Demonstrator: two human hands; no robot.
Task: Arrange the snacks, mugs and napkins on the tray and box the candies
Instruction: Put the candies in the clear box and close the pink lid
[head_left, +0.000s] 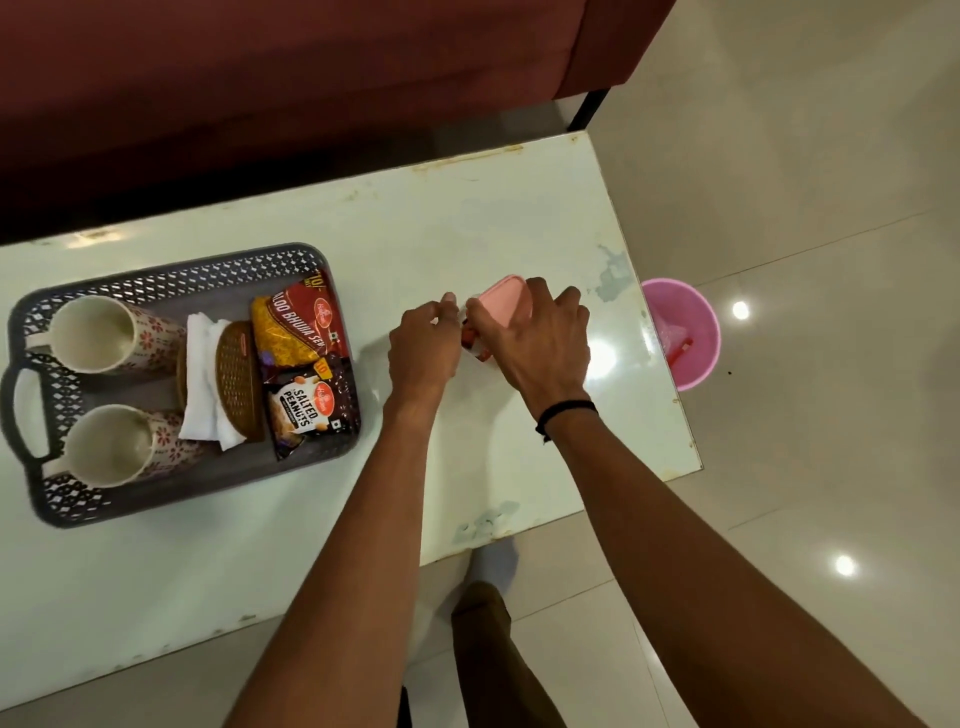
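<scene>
A grey lattice tray (62, 501) lies on the left of the white table. It holds two floral mugs (96, 335) (111, 447), white napkins (202, 374), brown coasters (239, 379) and two snack packets (296, 322) (306, 410). To the tray's right, my right hand (540, 343) grips a pink lid (506, 299), tilted over a small candy box. Red candies (471, 340) show under the lid between the hands. My left hand (423, 348) is at the box's left side, fingers pinched at its edge. The box itself is mostly hidden.
A pink bin (698, 332) stands on the floor past the table's right edge. A dark red sofa (260, 78) runs along the far side of the table. Tiled floor lies to the right and near side.
</scene>
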